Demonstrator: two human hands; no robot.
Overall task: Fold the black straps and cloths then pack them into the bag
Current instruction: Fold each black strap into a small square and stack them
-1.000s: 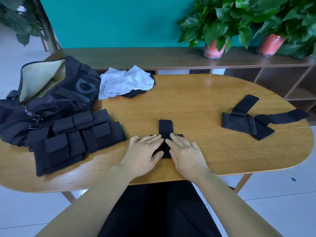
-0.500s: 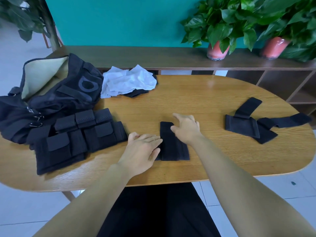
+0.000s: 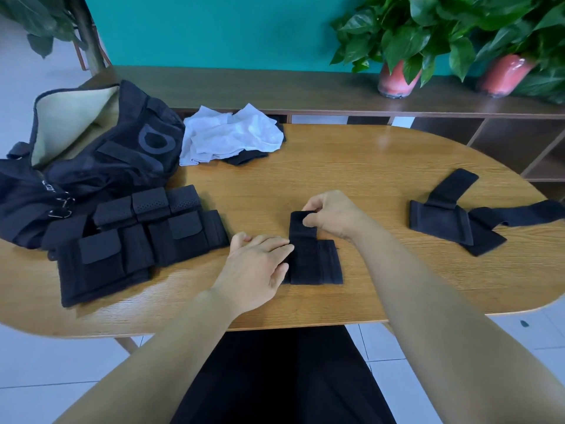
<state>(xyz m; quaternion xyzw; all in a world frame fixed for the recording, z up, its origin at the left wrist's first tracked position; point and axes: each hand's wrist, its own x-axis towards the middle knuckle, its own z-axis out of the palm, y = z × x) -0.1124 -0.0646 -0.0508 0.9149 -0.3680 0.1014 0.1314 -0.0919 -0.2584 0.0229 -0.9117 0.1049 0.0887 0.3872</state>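
A black strap (image 3: 316,261) lies folded on the wooden table (image 3: 382,166) in front of me. My left hand (image 3: 256,267) lies flat, fingers pressing the strap's left edge. My right hand (image 3: 331,214) pinches the strap's narrow far end, which curls upward. A second black strap (image 3: 452,220) lies spread out at the right. A black pouched vest (image 3: 134,237) rests at the left against the open black bag (image 3: 91,154). A white cloth (image 3: 229,136) lies at the back over a black cloth (image 3: 244,159).
A low wooden shelf (image 3: 305,93) runs behind the table with two potted plants (image 3: 397,78) in pink pots. The teal wall is behind it. The table's near edge is just past my wrists, with tiled floor below.
My right hand left the strap's body, reached forward to its far end and now pinches and lifts it. My left hand stayed pressing the strap's left side.
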